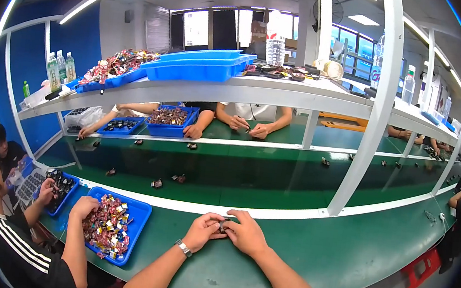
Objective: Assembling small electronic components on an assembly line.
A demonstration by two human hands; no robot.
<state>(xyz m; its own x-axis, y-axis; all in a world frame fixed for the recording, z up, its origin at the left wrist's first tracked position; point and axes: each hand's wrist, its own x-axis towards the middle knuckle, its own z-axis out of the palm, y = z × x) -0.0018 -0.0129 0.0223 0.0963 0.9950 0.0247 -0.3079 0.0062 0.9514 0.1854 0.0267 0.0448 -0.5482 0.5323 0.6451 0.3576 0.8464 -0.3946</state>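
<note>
Head view — small dark part pinched over the green table.
Left hand and right hand meet around it, fingers narrowed on it, near the white rail; leftward, a blue tray holds small red and white pieces — a co-worker's hand beside them.

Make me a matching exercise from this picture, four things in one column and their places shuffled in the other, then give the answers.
1. small dark part
2. silver-coloured wristband
3. red stool
4. blue tray of mixed coloured parts

A. at the lower right, past the edge of the green bench
B. held between the left hand and right hand
C. on the bench, left of both hands
D. around the left wrist

Pairs: 1-B, 2-D, 3-A, 4-C
</note>
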